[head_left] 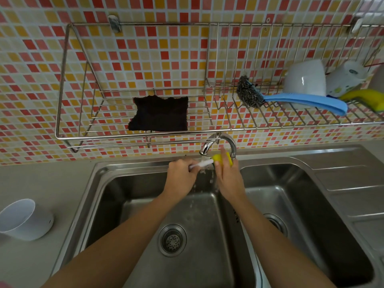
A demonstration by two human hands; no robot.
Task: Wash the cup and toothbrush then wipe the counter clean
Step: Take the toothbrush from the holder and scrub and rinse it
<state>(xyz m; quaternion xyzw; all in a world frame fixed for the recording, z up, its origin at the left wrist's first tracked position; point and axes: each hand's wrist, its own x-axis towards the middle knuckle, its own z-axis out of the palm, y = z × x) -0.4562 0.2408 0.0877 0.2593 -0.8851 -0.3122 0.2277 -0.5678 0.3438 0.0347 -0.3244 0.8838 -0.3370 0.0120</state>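
The toothbrush (202, 163) is right under the faucet (218, 145), white shaft lying almost level, long axis running left to right across the back of the left sink basin (133, 204). Its left end disappears into the left hand (180, 175), fingers clenched around it. The other end meets something yellow (222, 159) gripped in the right hand (227, 179), fingers curled around it; whether that is a sponge or part of the brush, I cannot tell. Water splashes down between the two hands into the basin.

So the brush spans hand to hand, both touching it, and neither one is free. This looks like the scrubbing stage of the toothbrush.

The cup (25, 219) sits well off to the left on the table (52, 183), tilted, mouth facing up and toward the camera. It lies on the left hand's side, so that hand is the nearer one for picking it up, once it lets go of the brush.

Further out, a dark cloth (160, 114) rests in the wire rack (62, 100) on the tiled wall, above and left of the faucet, probably the wiper for the table later.
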